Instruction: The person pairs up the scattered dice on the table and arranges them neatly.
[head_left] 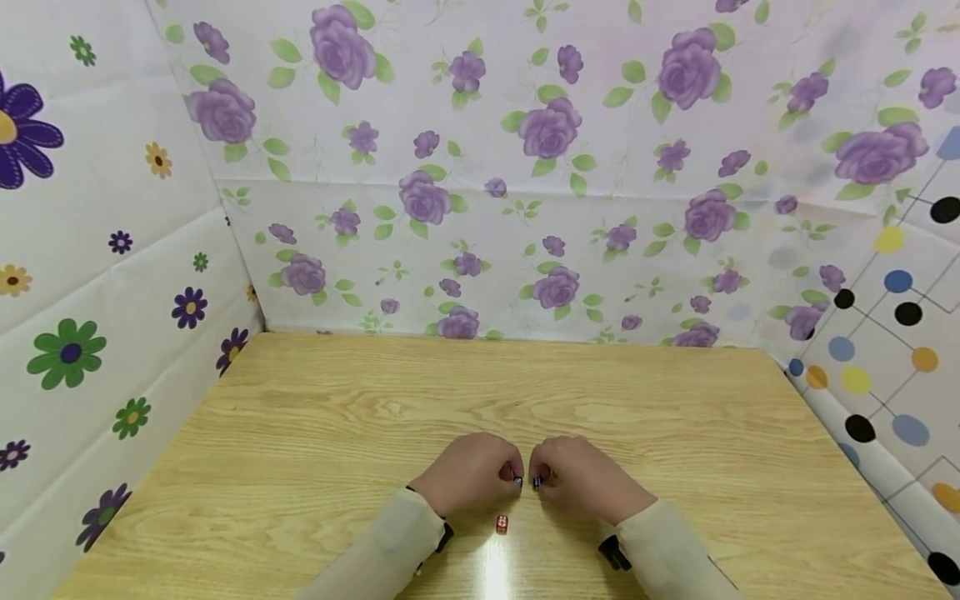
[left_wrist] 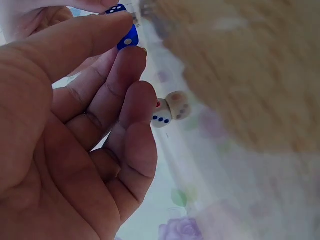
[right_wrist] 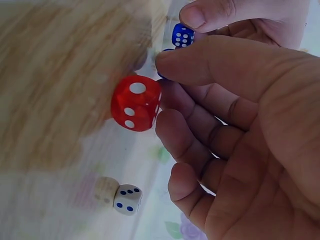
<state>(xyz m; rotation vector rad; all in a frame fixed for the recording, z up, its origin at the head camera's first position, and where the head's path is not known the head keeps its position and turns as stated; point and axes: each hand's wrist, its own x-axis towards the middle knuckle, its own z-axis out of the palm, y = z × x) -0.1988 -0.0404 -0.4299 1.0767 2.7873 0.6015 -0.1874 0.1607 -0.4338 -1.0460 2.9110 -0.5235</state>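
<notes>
My left hand point(head_left: 474, 473) pinches a small blue die point(left_wrist: 128, 41) between thumb and fingertips. Close beside it, my right hand point(head_left: 588, 478) pinches a second blue die point(head_left: 537, 482), mostly covered by the thumb in the right wrist view. The two hands face each other with a narrow gap between the dice in the head view. A red die point(head_left: 502, 524) with white pips lies on the table, nearer the body than the hands. On the table stands a white die point(right_wrist: 128, 200) with blue pips; it does not show in the head view.
The wood-grain table point(head_left: 337, 417) is glossy and mirrors the dice. A rose-patterned cloth point(head_left: 487, 250) hangs along its back edge. Flower-patterned cloth point(head_left: 112, 292) borders the left side, and dotted cloth point(head_left: 877, 350) the right.
</notes>
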